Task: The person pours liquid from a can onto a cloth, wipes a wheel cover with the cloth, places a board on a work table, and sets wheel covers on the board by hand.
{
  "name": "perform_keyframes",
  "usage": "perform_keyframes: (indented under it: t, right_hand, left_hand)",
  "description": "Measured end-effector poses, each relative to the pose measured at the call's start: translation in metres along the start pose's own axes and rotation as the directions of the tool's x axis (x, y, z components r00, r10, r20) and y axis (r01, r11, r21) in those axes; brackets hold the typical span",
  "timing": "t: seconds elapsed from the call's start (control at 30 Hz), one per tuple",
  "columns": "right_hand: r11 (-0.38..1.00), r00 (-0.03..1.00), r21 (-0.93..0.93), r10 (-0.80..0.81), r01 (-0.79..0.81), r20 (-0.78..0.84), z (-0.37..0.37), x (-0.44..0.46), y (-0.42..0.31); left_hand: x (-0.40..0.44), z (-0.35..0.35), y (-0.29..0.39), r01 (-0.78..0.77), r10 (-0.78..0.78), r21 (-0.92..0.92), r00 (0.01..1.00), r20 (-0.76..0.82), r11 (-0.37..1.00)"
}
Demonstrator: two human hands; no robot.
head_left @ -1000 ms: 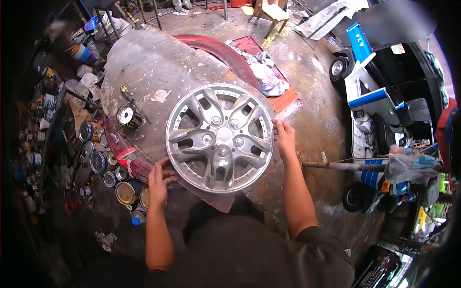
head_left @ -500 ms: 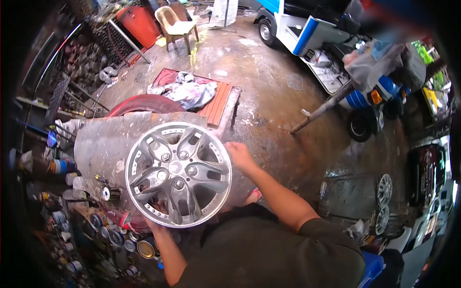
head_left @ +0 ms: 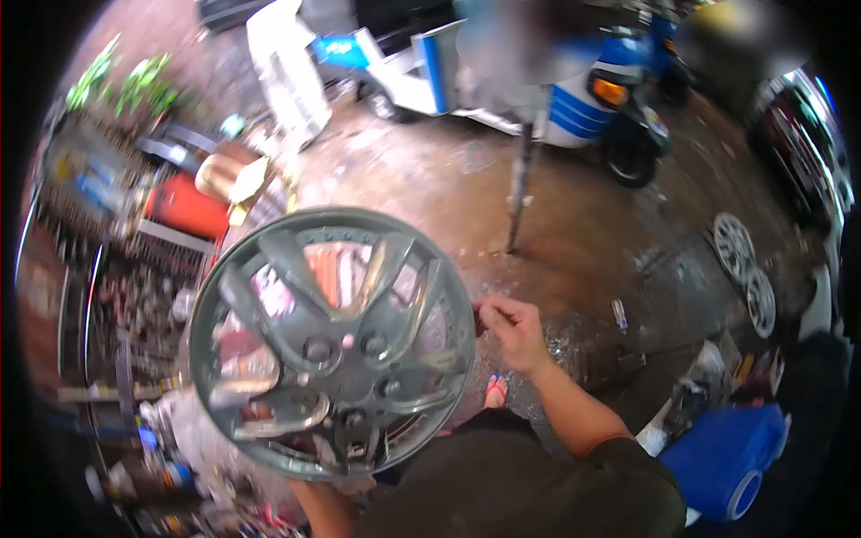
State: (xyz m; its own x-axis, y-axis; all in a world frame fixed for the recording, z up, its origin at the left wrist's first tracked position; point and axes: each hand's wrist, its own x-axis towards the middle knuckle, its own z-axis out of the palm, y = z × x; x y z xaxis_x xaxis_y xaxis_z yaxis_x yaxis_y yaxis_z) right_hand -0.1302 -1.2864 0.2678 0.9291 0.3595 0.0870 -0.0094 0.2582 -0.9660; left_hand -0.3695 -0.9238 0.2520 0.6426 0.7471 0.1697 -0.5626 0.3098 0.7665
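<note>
A round wheel cover with paired spokes hangs in front of me at the centre left, its dull grey-green face toward the camera. My left forearm reaches up beneath its lower edge, and my left hand, hidden behind the cover, supports it. Close by the right rim is my right hand, its fingers curled together. Whether those fingertips touch the rim or pinch something small I cannot tell. Through the gaps between the spokes, parts of the cluttered work surface show.
Two silver wheel covers lie on the floor at right, near a blue plastic drum. A slanted post stands ahead, before a blue-and-white vehicle. A red object and a pale chair are at left.
The wheel cover has come closer to the camera; its bright silver face has given way to a dull grey-green one. My right hand sits slightly apart from the rim. My view has swung right.
</note>
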Motion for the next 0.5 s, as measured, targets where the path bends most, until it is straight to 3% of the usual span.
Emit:
perform_keyframes:
  t: [0.2, 0.3, 0.33, 0.4, 0.47, 0.5]
  right_hand:
    - [0.988, 0.952, 0.049, -0.129, 0.148, -0.278, -0.112, -0.046, -0.022]
    - [0.984, 0.917, -0.050, -0.178, 0.171, -0.358, -0.169, -0.068, -0.020]
    - [0.983, 0.905, -0.087, -0.181, 0.160, -0.385, -0.186, -0.075, -0.018]
    - [0.998, 0.893, -0.059, -0.035, 0.010, -0.449, -0.218, -0.079, -0.005]
    - [0.991, 0.825, -0.066, 0.056, -0.113, -0.562, -0.246, -0.091, 0.038]
    - [0.982, 0.775, -0.098, 0.066, -0.163, -0.628, -0.260, -0.095, 0.077]
  left_hand:
    - [0.051, 0.131, -0.053, 0.007, -0.055, 0.236, 0.978, 0.200, 0.972]
    - [0.058, 0.195, -0.097, 0.041, -0.138, 0.304, 0.943, 0.304, 0.952]
    - [0.055, 0.212, -0.115, 0.071, -0.186, 0.326, 0.922, 0.338, 0.943]
    - [0.053, 0.244, -0.149, 0.138, -0.296, 0.371, 0.861, 0.414, 0.918]
    - [0.049, 0.276, -0.186, 0.206, -0.428, 0.444, 0.759, 0.490, 0.872]
    - [0.046, 0.303, -0.199, 0.245, -0.570, 0.579, 0.663, 0.486, 0.778]
